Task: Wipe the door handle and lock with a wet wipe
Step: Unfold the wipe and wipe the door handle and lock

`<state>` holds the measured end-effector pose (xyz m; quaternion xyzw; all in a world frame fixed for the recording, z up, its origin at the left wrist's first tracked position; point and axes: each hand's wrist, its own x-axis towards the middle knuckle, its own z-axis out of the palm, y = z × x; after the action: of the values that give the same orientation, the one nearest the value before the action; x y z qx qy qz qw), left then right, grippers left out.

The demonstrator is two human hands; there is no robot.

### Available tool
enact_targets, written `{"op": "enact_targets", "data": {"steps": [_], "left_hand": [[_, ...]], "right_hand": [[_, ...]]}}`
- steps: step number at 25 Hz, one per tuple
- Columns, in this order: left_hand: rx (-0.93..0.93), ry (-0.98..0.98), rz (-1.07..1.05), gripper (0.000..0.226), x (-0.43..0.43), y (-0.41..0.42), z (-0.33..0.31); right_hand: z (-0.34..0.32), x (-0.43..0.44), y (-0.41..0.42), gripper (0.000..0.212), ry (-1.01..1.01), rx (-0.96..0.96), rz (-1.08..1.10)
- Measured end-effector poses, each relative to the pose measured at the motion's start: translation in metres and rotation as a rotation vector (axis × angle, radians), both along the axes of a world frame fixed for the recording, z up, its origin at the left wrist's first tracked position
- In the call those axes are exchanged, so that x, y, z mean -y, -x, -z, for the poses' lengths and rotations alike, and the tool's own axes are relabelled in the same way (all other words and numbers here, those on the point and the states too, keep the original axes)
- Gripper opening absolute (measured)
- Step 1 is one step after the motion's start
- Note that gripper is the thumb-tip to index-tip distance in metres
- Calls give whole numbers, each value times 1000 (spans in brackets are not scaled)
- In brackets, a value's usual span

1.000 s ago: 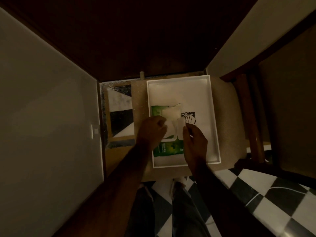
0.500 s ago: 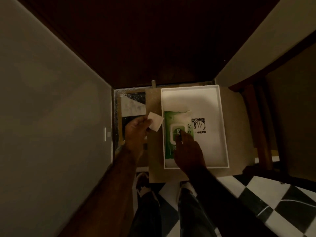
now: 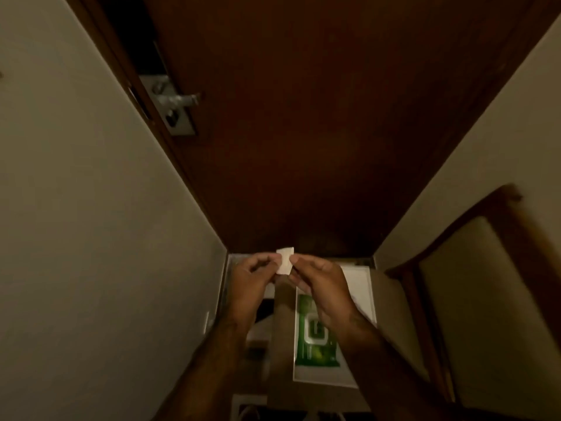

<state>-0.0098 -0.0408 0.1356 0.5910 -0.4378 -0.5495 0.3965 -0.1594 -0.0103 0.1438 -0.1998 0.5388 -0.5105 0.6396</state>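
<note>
- Still at the preparing step: folded wet wipe point(image 3: 285, 261) pinched between left hand point(image 3: 253, 276) and right hand point(image 3: 318, 281), held up in front of the dark door point(image 3: 303, 117), not yet touching any hardware.
- Left hand curled nearly closed, thumb and forefinger gripping the wipe's left edge; right hand likewise closed to a pinch on its right edge, remaining fingers loosely bent.
- Wipe small, pale, thin and limp-looking, folded into a compact rectangle; probably needs opening out or refolding into a pad before use.
- Door handle point(image 3: 179, 100) well apart from the hands, up and to the left on the door's left edge; silvery metal lever, smooth and shiny, sticking out from a flat grey plate.
- Lock point(image 3: 173, 118) just below the handle on the same plate; detail too dim to make out.
- Next move, by judgement: raise one hand with the wipe toward the handle, wrap the damp sheet around the lever and rub along it, then press into the lock area; rounded metal calls for a cupped grip, not a flat swipe.
- Green wipe pack point(image 3: 317, 344), glossy soft plastic, lying in the shallow white tray point(image 3: 362, 281) on the floor below the hands, near the tray's left edge.
- Door surface matte, reddish-brown wood; pale plain wall point(image 3: 76, 208) on the left.
</note>
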Motion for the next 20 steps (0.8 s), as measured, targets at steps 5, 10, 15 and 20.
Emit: {"op": "enact_targets", "data": {"steps": [5, 10, 15, 20], "left_hand": [[209, 308, 196, 21, 0, 0, -109], [179, 353, 147, 14, -6, 2, -189], [173, 297, 114, 27, -6, -11, -230], [14, 281, 31, 7, 16, -28, -253]], "right_hand": [[-110, 11, 9, 13, 80, -27, -46], [-191, 9, 24, 12, 161, -237, -180], [-239, 20, 29, 5, 189, -494, -394], [-271, 50, 8, 17, 237, -487, -553]]}}
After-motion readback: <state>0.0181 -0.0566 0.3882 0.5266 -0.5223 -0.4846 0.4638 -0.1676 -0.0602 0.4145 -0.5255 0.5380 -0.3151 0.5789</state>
